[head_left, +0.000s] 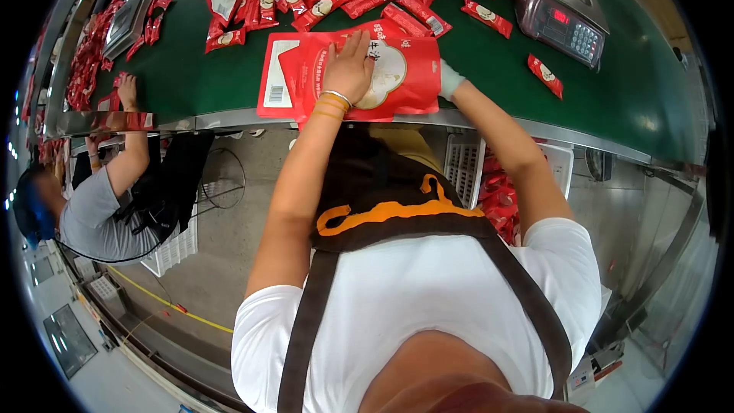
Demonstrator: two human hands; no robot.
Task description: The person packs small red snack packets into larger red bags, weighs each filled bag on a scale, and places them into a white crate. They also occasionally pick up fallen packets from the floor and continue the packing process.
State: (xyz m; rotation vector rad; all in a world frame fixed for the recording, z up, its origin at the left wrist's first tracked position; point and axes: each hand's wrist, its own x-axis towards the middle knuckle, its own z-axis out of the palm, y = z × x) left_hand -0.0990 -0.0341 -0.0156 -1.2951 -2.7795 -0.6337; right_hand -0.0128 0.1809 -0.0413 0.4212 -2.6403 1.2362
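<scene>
My bare left hand [349, 69] lies flat on a large red pouch [417, 69], its fingers stretched out and pointing away from me. The pouch has a pale printed panel and rests at the near edge of the green table [199, 76]. From under its left side shows more red packaging with a white barcode label [281, 80]. My right hand [450, 81] wears a pale glove and is at the pouch's right edge. Its fingers are hidden by the pouch, so I cannot see whether they are inside or beneath it. Small red packets [321, 9] are heaped just beyond.
A digital scale [562, 11] with a red display stands at the right, near a loose packet [545, 76]. Another scale [131, 21] is at the left, by a seated person [115, 214]. White baskets [464, 164] stand below the table's metal edge [527, 126].
</scene>
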